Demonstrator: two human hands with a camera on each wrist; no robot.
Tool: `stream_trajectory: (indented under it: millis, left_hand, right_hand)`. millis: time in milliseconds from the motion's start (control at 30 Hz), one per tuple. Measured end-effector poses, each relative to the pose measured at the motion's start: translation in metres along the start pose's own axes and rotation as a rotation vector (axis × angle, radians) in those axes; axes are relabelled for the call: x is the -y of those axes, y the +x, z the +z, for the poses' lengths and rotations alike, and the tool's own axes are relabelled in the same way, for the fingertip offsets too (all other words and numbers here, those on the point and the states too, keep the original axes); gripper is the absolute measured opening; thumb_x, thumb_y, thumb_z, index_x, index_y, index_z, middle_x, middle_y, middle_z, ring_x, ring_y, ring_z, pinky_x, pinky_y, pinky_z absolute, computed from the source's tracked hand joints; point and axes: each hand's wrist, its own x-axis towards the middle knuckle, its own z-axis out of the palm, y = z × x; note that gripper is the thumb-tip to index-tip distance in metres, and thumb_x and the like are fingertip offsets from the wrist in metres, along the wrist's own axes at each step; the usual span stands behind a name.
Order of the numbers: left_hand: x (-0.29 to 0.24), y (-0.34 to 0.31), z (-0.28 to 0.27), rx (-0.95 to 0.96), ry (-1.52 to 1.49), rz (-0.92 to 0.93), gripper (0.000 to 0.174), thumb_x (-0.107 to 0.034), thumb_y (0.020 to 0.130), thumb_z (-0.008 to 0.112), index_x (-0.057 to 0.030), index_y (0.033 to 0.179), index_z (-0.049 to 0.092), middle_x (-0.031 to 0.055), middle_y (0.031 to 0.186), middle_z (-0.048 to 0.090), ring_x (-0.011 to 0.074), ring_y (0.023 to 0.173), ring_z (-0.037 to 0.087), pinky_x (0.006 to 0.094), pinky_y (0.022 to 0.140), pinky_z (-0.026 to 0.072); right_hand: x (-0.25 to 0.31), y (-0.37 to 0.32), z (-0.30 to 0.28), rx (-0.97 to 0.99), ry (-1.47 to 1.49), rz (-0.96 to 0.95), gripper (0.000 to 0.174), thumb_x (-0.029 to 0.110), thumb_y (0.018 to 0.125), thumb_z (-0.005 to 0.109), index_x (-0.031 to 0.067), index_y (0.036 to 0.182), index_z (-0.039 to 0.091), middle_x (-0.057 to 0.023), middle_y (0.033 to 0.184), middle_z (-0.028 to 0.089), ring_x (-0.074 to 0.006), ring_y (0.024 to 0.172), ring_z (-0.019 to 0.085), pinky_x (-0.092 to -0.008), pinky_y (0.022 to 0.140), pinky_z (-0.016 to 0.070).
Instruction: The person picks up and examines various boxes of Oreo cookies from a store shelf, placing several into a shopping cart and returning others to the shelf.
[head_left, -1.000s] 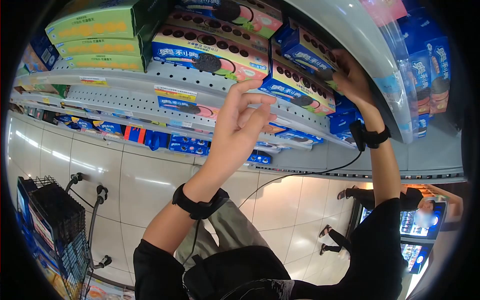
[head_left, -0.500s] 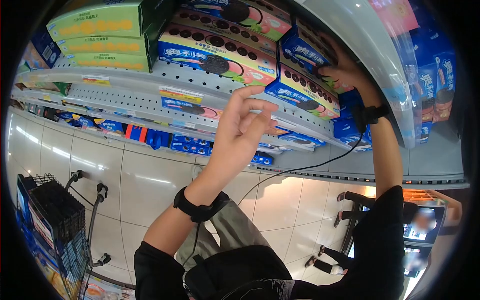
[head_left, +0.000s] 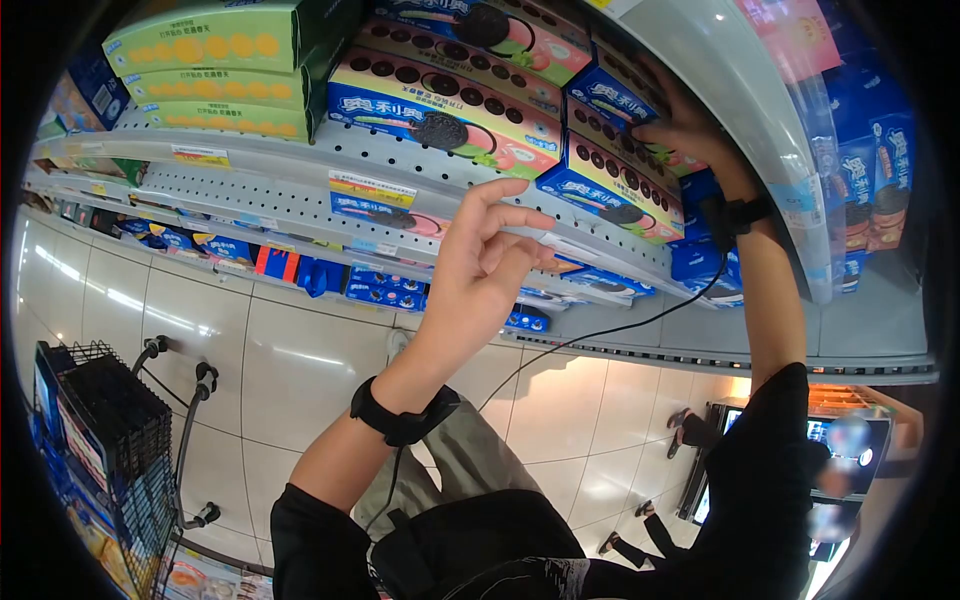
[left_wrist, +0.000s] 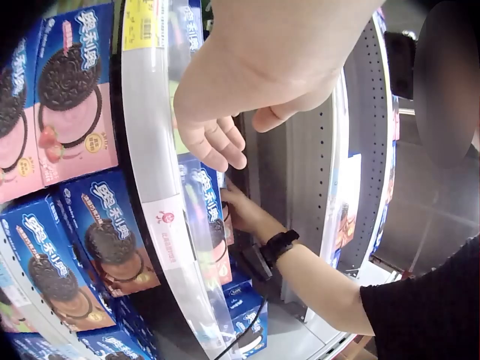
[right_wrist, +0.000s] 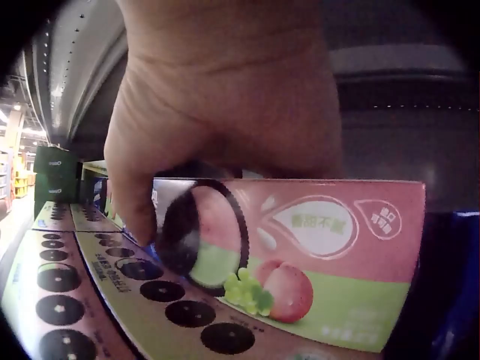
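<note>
My right hand (head_left: 690, 128) reaches under the upper shelf at the right end of a row of cookie boxes. It grips a blue, pink and green cookie box (right_wrist: 322, 262) from above, the thumb on one side in the right wrist view. That box overlaps another cookie box (head_left: 618, 188) printed with dark round cookies. Left of them, more cookie boxes (head_left: 445, 115) lie stacked. In front of the shelf edge, my left hand (head_left: 490, 250) hangs in the air with loosely bent fingers, holding nothing.
Green boxes (head_left: 215, 70) are stacked at the shelf's left. The upper shelf's curved edge (head_left: 780, 140) passes close above my right forearm. A cable (head_left: 620, 332) runs from the right wrist band. A wire basket cart (head_left: 125, 450) stands lower left; people walk at the lower right.
My right hand and the gripped box have shifted farther back over the lower box, and the box sits straighter above it. My left hand keeps nearly the same pose.
</note>
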Motion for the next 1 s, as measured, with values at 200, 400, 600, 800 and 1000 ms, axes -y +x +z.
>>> stream_trajectory:
  millis: [200, 400, 600, 800, 1000]
  left_hand:
    - [-0.021, -0.014, 0.0, -0.029, 0.013, -0.018, 0.041, 0.003, 0.094, 0.045, -0.0031, 0.133, 0.038, 0.0117, 0.113, 0.063, 0.0176, 0.094, 0.064, 0.0292, 0.088, 0.0497]
    - [-0.052, -0.059, -0.017, -0.075, 0.153, 0.01, 0.037, 0.005, 0.092, 0.047, -0.0015, 0.128, 0.044, 0.0111, 0.11, 0.062, 0.0177, 0.094, 0.064, 0.0286, 0.086, 0.0503]
    - [-0.065, -0.136, -0.048, -0.143, 0.264, 0.027, 0.035, 0.004, 0.09, 0.05, -0.0004, 0.125, 0.048, 0.0105, 0.112, 0.06, 0.0173, 0.095, 0.064, 0.0274, 0.084, 0.0489]
    - [-0.106, -0.259, -0.05, -0.154, 0.428, -0.02, 0.023, -0.002, 0.093, 0.052, -0.0014, 0.116, 0.056, 0.0077, 0.109, 0.063, 0.0139, 0.095, 0.063, 0.0293, 0.086, 0.0499]
    - [-0.201, -0.418, -0.078, -0.485, 0.715, -0.068, 0.025, -0.007, 0.093, 0.055, 0.0001, 0.117, 0.056, 0.0096, 0.105, 0.066, 0.0146, 0.09, 0.065, 0.0275, 0.079, 0.0513]
  right_hand:
    - [-0.02, -0.016, 0.008, -0.175, 0.144, -0.004, 0.066, 0.03, 0.087, 0.069, 0.0045, 0.141, 0.041, -0.0202, 0.136, 0.049, -0.0215, 0.103, 0.063, -0.0331, 0.083, 0.051]
    - [0.021, -0.08, 0.039, -0.425, 0.366, -0.29, 0.036, 0.02, 0.092, 0.061, 0.0014, 0.123, 0.057, -0.0155, 0.115, 0.062, -0.0213, 0.103, 0.059, -0.028, 0.091, 0.044]
    - [0.019, -0.144, 0.071, -0.51, 0.41, -0.374, 0.041, 0.011, 0.089, 0.062, -0.0022, 0.126, 0.052, -0.016, 0.117, 0.062, -0.0227, 0.107, 0.058, -0.0316, 0.092, 0.0445]
    - [0.089, -0.243, 0.147, -0.221, 0.85, -0.401, 0.031, 0.006, 0.092, 0.059, 0.0017, 0.122, 0.053, -0.0013, 0.087, 0.059, -0.0055, 0.076, 0.054, -0.0211, 0.069, 0.0448]
    - [0.246, -0.318, 0.183, 0.212, 1.061, -0.41, 0.026, 0.009, 0.093, 0.06, 0.0051, 0.118, 0.054, 0.0051, 0.059, 0.049, -0.0021, 0.052, 0.044, -0.0192, 0.047, 0.0347]
